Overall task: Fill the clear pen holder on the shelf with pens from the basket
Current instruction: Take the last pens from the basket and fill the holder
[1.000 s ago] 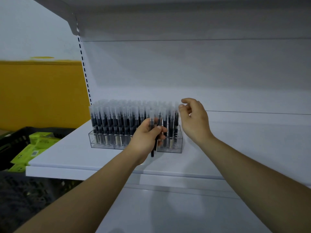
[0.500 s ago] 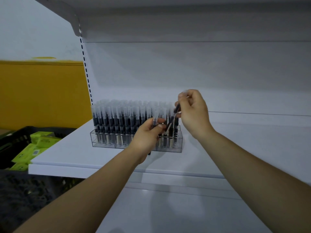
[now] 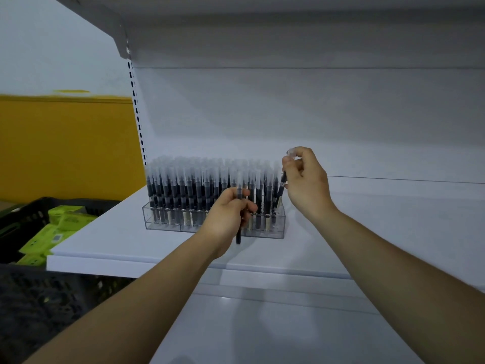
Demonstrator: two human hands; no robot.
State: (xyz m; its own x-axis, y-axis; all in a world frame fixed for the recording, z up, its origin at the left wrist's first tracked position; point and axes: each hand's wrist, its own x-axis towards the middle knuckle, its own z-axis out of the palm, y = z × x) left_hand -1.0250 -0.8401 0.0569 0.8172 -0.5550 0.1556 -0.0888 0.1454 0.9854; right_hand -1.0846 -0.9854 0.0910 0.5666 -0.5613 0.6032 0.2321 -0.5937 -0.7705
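Note:
A clear pen holder (image 3: 168, 225) stands on the white shelf (image 3: 380, 232), packed with several upright black pens with frosted caps. My left hand (image 3: 227, 219) is in front of the holder's right half and grips one black pen (image 3: 238, 236) upright, its lower end hanging below my fist. My right hand (image 3: 305, 183) is at the holder's right end and pinches another pen (image 3: 281, 190) by its frosted cap; that pen slants down toward the holder's right edge.
A dark plastic basket (image 3: 29, 216) at the left holds green packets (image 3: 56, 227). Another dark crate (image 3: 39, 306) sits below it. A yellow wall is behind. The upper shelf overhangs. The shelf runs on to the right of the holder.
My right hand went from holding nothing beside the holder to pinching a pen, lifting it and shifting right. My left hand stays in front of the holder with its pen.

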